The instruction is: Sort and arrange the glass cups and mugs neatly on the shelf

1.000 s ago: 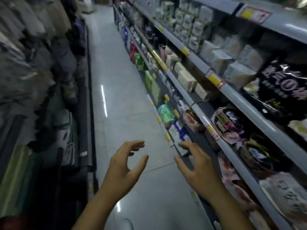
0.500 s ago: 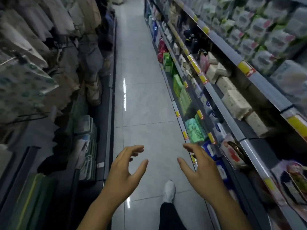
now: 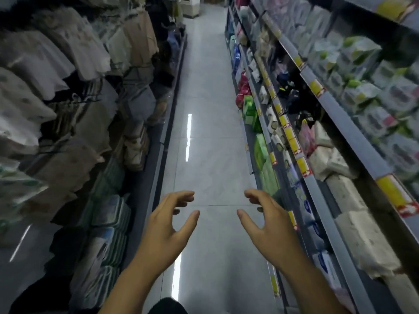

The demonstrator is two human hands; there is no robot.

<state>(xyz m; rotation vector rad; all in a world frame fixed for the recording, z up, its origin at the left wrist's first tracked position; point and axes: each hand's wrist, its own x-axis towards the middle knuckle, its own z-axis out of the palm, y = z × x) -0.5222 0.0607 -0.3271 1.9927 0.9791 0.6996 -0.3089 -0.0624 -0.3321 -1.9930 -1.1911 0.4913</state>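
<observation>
No glass cups or mugs are in view. My left hand (image 3: 169, 225) and my right hand (image 3: 266, 223) are held out in front of me over the aisle floor, palms facing each other about a hand's width apart. Both hold nothing and their fingers are curled and spread.
A narrow tiled aisle (image 3: 204, 137) runs straight ahead. Metal shelves (image 3: 317, 193) with packaged tissue and soap line the right. Hanging clothes (image 3: 68, 75) and stacked folded packs (image 3: 106, 227) line the left. My dark knee (image 3: 167, 307) shows at the bottom edge.
The view has swung left from the right-hand shelves to look down the aisle. Both hands kept their open pose in front of me. The stepping foot is gone from view.
</observation>
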